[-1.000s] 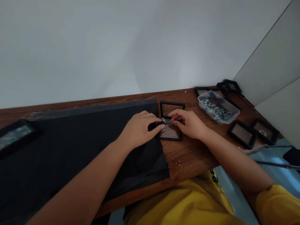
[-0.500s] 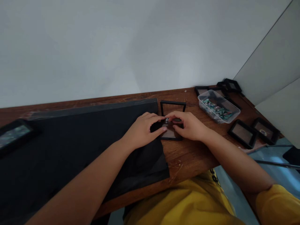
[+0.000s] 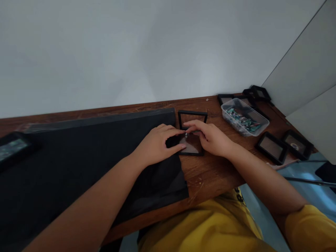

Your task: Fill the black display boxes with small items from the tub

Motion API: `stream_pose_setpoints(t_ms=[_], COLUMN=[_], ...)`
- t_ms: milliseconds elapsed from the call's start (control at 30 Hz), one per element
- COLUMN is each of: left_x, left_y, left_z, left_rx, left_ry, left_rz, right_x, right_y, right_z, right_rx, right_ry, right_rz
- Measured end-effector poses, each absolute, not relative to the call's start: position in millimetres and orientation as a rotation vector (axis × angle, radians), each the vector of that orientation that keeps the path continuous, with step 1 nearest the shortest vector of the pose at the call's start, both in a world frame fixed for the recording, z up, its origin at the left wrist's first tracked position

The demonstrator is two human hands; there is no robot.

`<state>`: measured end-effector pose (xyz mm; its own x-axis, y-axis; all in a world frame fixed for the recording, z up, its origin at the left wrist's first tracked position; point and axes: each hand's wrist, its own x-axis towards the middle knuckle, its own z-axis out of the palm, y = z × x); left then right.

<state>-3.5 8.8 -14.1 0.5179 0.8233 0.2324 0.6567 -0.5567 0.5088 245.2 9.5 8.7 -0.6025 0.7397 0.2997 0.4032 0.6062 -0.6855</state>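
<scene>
An opened black display frame (image 3: pixel 193 153) lies on the wooden table, its two halves unfolded, with clear film inside the near half. On that film is a small shiny silvery piece (image 3: pixel 186 135), too small to identify. My left hand (image 3: pixel 157 144) rests at the frame's left side, thumb and index finger spread apart. Its index fingertip reaches the shiny piece, while the thumb lies on the film. My right hand (image 3: pixel 211 137) comes over the frame from the right. Its stretched fingers are around the piece, one tip touching or nearly touching it; the right thumb is mostly hidden.
A black mat (image 3: pixel 86 168) covers the table's left part, bearing another display frame (image 3: pixel 13 148) at the far left. To the right, a clear plastic tub (image 3: pixel 244 117) holds many shiny packets. More black frames (image 3: pixel 272 148) lie around it. A wall (image 3: pixel 118 52) stands behind.
My right thumb has drawn back from the shiny piece, and the right index finger has stretched out farther over the frame. My left hand stays at the frame's left side.
</scene>
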Motion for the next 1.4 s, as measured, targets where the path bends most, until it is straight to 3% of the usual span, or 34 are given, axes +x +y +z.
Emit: stream_pose_setpoints(t_ms=[267, 900, 1400], left_x=[-8.3, -2.2, 14.5], left_y=[12.3, 4.2, -11.8], left_z=[-8.0, 1.0, 7.2], left_rx=[2.141, 2.339, 1.882], left_ry=[1.327, 1.273, 0.953], left_rz=[0.615, 0.613, 1.088], right_x=[242.6, 241.6, 243.2], right_y=[8.7, 9.6, 2.0], right_z=[10.8, 14.7, 23.9], right_rx=[-1.007, -1.022, -0.672], right_ry=[-2.172, -2.031, -2.05], right_rz=[0.86, 0.857, 0.662])
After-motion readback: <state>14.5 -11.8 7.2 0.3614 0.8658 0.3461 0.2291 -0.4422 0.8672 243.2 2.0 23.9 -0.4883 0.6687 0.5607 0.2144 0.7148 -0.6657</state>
